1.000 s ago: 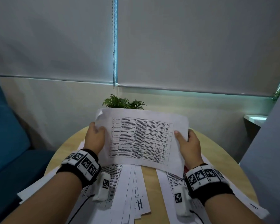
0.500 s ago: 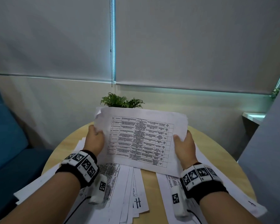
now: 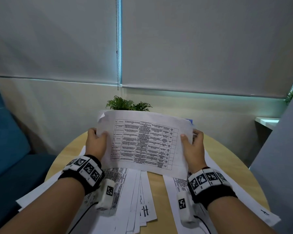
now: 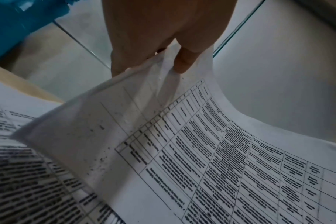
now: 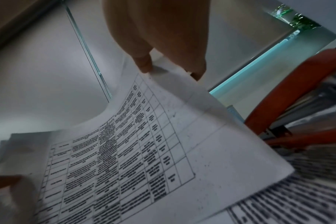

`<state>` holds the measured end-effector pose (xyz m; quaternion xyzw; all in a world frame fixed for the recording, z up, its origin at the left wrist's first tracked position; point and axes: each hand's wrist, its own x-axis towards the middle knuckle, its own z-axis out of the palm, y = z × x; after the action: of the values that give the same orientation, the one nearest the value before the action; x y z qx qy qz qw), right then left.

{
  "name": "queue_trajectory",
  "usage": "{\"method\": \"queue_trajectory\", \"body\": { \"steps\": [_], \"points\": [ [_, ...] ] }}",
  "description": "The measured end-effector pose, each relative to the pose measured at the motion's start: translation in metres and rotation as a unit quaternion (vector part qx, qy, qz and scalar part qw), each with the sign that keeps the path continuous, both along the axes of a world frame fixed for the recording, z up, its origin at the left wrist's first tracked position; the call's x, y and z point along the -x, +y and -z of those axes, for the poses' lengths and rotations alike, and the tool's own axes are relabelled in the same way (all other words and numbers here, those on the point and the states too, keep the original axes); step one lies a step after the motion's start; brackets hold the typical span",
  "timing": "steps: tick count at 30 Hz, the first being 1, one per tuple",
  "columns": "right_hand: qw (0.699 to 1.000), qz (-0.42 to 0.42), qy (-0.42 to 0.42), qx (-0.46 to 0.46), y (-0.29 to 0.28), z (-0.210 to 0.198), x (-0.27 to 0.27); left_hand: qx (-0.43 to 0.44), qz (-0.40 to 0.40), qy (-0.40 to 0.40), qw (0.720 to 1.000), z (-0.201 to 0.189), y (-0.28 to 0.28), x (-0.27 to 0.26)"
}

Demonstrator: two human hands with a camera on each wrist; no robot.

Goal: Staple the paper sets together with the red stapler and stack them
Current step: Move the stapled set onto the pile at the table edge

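I've got the paper set (image 3: pixel 145 144) lifted off the table (image 3: pixel 223 159), held by both short edges, printed grid facing me. My left hand (image 3: pixel 96 143) pinches the left edge, thumb on top, fingers curled behind; the left wrist view shows the thumb (image 4: pixel 184 60) pressing the sheet and the edge bowing a little. My right hand (image 3: pixel 194 146) pinches the right edge the same way, thumb (image 5: pixel 144 63) on the printed face, fingers behind. Top left corner of the set is dog-eared. Set hangs above the loose sheets (image 3: pixel 134 195) spread over the table, more sheets (image 3: pixel 227 200) under my right wrist. Stapler (image 5: pixel 290 106) shows only in the right wrist view, red, lying on the printed sheets just right of the set, partly hidden behind it. Plant (image 3: pixel 128 103) sits behind the set's top edge. Blue seat (image 3: pixel 8 141) to my left.
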<state>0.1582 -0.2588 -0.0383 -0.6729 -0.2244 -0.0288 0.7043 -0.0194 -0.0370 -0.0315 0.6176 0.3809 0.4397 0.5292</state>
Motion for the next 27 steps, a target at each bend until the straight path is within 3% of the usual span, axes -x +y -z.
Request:
{"method": "queue_trajectory", "body": {
  "steps": [5,11,15,20,22,24,25,27],
  "points": [
    [1.000,0.005,-0.006,0.021,0.005,-0.002,0.000,-0.005,-0.008,-0.011,1.000,0.000,-0.001,-0.004],
    [1.000,0.006,0.004,0.001,0.005,-0.006,0.001,-0.011,0.014,0.042,0.999,0.005,0.005,-0.002],
    [0.995,-0.036,0.032,0.086,0.006,0.001,-0.001,0.004,0.025,0.034,0.999,0.009,0.011,0.005],
    [0.992,-0.060,0.054,0.100,-0.004,-0.008,0.004,-0.021,0.010,0.085,0.996,-0.002,0.017,0.013],
    [0.985,-0.101,0.070,0.123,-0.008,-0.011,0.002,-0.081,-0.081,0.139,0.984,-0.018,0.019,0.014],
    [0.975,-0.130,0.070,0.168,-0.010,-0.010,0.002,-0.178,-0.153,0.210,0.949,-0.037,0.008,0.013],
    [0.969,-0.139,0.066,0.191,-0.010,-0.008,0.002,-0.242,-0.151,0.226,0.931,-0.044,0.001,0.009],
    [0.957,-0.152,0.070,0.239,-0.008,-0.001,0.004,-0.379,-0.074,0.243,0.890,-0.054,-0.017,-0.006]
  ]
}}
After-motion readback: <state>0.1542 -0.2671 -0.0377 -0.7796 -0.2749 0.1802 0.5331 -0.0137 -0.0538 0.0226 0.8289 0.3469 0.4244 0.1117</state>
